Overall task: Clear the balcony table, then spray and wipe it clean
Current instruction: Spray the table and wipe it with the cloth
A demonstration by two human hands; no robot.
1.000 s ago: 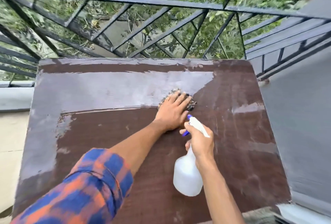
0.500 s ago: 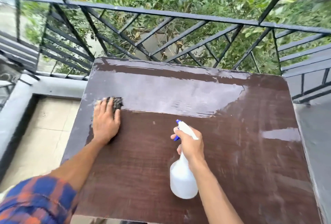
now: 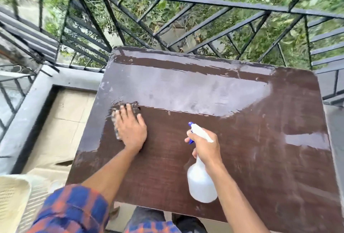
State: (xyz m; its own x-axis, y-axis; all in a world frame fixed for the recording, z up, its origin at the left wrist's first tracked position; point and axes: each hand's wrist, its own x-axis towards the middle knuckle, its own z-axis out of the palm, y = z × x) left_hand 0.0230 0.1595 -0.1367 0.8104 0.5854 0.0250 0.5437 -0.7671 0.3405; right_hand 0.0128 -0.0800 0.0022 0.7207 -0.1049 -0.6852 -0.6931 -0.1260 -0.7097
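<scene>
The dark brown balcony table (image 3: 251, 167) fills the middle of the view; a wet, shiny band runs across its far half. My left hand (image 3: 131, 129) lies flat near the table's left edge and presses a dark cloth (image 3: 116, 121), of which only a blurred edge shows beside my fingers. My right hand (image 3: 204, 146) grips the neck of a white spray bottle (image 3: 202, 184) with a blue trigger and nozzle, held over the table's near middle, nozzle toward the far side.
A black metal railing (image 3: 186, 2) runs behind and beside the table, greenery beyond it. A grey ledge (image 3: 24, 113) and tiled floor (image 3: 61, 121) lie to the left. A cream basket (image 3: 13, 201) stands at the lower left.
My left hand swept the cloth from the table's middle to its left edge, then a little toward me. The right hand with the bottle stayed over the near middle.
</scene>
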